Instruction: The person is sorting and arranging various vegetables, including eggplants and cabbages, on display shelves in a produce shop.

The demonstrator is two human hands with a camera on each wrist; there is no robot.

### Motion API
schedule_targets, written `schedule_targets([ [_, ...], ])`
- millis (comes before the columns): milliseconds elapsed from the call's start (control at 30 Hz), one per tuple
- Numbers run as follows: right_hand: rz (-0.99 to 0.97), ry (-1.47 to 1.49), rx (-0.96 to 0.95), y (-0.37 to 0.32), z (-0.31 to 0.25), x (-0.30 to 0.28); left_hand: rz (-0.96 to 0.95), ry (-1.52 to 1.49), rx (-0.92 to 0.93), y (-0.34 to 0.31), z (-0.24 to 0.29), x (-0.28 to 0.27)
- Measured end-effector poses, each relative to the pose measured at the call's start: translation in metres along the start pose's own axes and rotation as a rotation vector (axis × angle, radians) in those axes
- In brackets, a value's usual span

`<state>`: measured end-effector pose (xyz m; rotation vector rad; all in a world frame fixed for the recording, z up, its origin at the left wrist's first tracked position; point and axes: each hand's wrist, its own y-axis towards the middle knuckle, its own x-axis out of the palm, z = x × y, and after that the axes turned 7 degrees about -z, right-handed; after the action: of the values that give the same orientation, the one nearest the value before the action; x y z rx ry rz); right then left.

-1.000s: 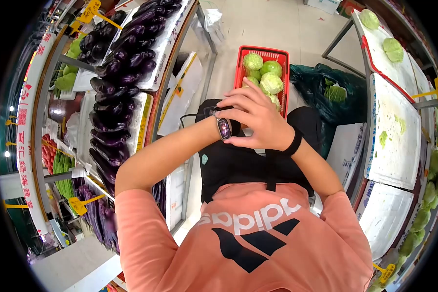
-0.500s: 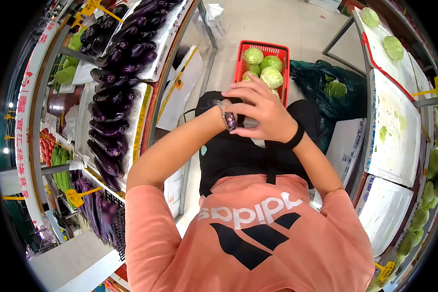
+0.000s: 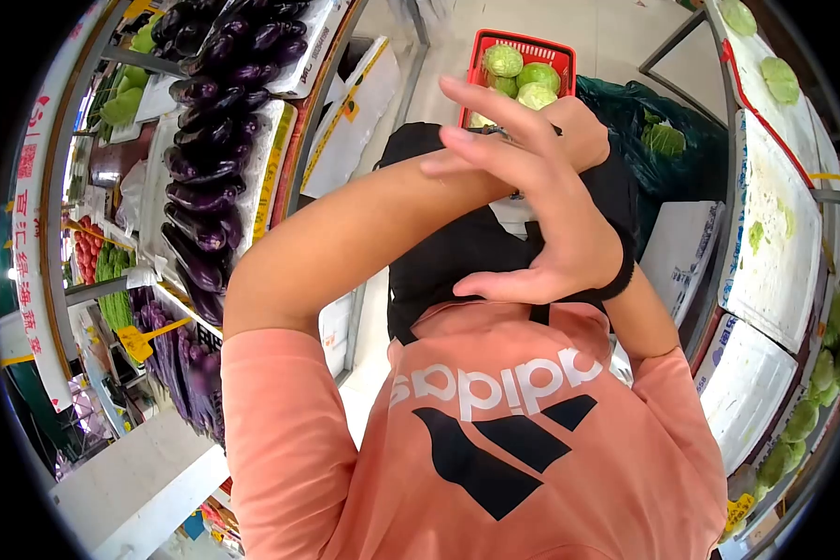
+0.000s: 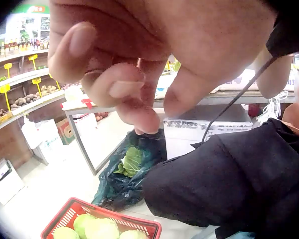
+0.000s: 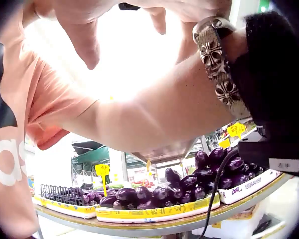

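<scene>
My right hand [image 3: 560,224] has its fingers spread and thumb apart, with nothing between them. It lies over the left forearm [image 3: 355,224] in the head view, a black band round its wrist. Beyond it, my left hand [image 3: 579,131] is partly hidden behind the right fingers. In the left wrist view the left fingers [image 4: 124,89] hang loosely bent and hold nothing. A metal strap [image 5: 214,64] with cross ornaments circles the left wrist. Ahead on the floor stands a red basket [image 3: 569,58] holding several round green cabbages [image 3: 537,95].
Glossy eggplants [image 3: 205,168] lie in foam boxes on the left stand. On the right, white foam boxes [image 3: 765,243] hold leaf scraps. A dark green plastic bag [image 3: 691,168] with a leafy cabbage [image 3: 663,140] sits on the floor beside a white box [image 3: 681,252].
My right hand has drawn back from the left wrist toward my chest, its fingers spreading wider. The left arm reaches farther right across my body. The view has shifted, and the basket appears higher.
</scene>
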<state>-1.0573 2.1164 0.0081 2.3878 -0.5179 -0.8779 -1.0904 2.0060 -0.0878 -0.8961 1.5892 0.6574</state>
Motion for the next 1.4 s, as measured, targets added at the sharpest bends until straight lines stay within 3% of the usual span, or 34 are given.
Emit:
schedule_targets([
  [233,0.065,0.186,0.053,-0.012,0.003,-0.003,0.008,0.033,-0.034,-0.004,0.002,0.007],
  [467,0.112,-0.258,0.083,-0.003,0.016,0.010,0.028,0.081,-0.068,0.000,0.002,0.015],
  [800,0.186,-0.265,0.129,0.002,0.019,0.020,0.035,0.115,-0.090,0.002,0.001,0.018],
  [1000,0.181,-0.462,0.003,0.001,0.022,0.023,0.043,0.112,-0.093,0.002,0.006,0.020],
  [1200,0.212,-0.381,-0.019,-0.001,0.025,0.022,0.037,0.113,-0.086,0.013,0.008,0.026],
  [1300,0.275,-0.366,0.008,-0.008,0.031,0.000,0.050,-0.022,-0.032,0.018,0.005,0.032],
  [1333,0.325,-0.448,0.025,-0.015,0.038,-0.009,0.112,-0.279,0.050,0.015,-0.004,0.024],
  [1400,0.480,-0.353,0.134,-0.040,0.065,-0.033,-0.088,-0.069,0.099,0.005,-0.003,-0.009],
])
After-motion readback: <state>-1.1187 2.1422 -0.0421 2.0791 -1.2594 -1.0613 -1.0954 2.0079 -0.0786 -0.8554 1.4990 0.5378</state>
